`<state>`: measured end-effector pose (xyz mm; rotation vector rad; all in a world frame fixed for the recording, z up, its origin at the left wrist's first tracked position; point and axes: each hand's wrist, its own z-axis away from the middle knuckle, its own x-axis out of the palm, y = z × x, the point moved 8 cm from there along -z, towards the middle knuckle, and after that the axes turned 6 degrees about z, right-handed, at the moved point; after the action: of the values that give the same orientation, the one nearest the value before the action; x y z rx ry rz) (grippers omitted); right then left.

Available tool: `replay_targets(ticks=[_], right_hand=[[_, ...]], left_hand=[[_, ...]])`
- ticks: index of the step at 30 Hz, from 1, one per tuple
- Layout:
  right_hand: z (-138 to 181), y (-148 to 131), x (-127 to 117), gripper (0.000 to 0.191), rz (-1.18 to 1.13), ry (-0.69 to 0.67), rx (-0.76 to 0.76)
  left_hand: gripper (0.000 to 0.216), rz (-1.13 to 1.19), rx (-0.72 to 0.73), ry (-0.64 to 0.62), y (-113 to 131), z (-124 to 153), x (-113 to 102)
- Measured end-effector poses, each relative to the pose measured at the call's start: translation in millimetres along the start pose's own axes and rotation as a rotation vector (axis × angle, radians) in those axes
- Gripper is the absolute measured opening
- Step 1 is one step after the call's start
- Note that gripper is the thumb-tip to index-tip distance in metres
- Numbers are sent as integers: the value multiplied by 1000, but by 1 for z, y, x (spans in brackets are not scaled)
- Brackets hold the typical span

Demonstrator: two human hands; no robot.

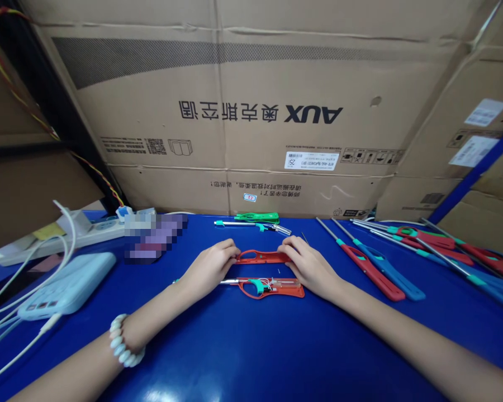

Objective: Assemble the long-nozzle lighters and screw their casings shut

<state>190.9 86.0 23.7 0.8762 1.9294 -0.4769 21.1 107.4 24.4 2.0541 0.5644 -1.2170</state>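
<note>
Between my hands is a red lighter casing half [262, 257], a long-handled shell with a finger loop. My left hand [213, 261] pinches its left end, and my right hand [308, 265] grips its right end. Just nearer to me lies an opened red lighter [276, 287], its inside showing a green trigger [257, 286], white wires and a clear fuel tank. Its metal tube runs left, partly hidden behind my left hand. Beyond my hands lie a green casing half [257, 217] and a metal tube with a green trigger and clear tank [251, 225].
On the right lie several long red and blue lighters, among them a red one [375, 268] and a blue one [392, 267]. At left are a light-blue power bank [69, 285] with white cables and a power strip [104, 226]. A cardboard wall [255, 67] stands behind.
</note>
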Motion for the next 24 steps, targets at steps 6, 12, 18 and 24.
replay_targets(ticks=[6,12,18,24], right_hand=[[0,5,-4,33,-115,0,60],[-1,6,-15,27,-158,20,111],[-2,-10,-27,32,-187,-74,32],[-1,-20,-25,27,-36,-194,4]], left_hand=[[16,-18,103,53,8,1,-7],[20,-181,359,70,36,6,-19],[22,-214,433,30,46,10,-25],[22,-153,377,-74,45,10,-22]])
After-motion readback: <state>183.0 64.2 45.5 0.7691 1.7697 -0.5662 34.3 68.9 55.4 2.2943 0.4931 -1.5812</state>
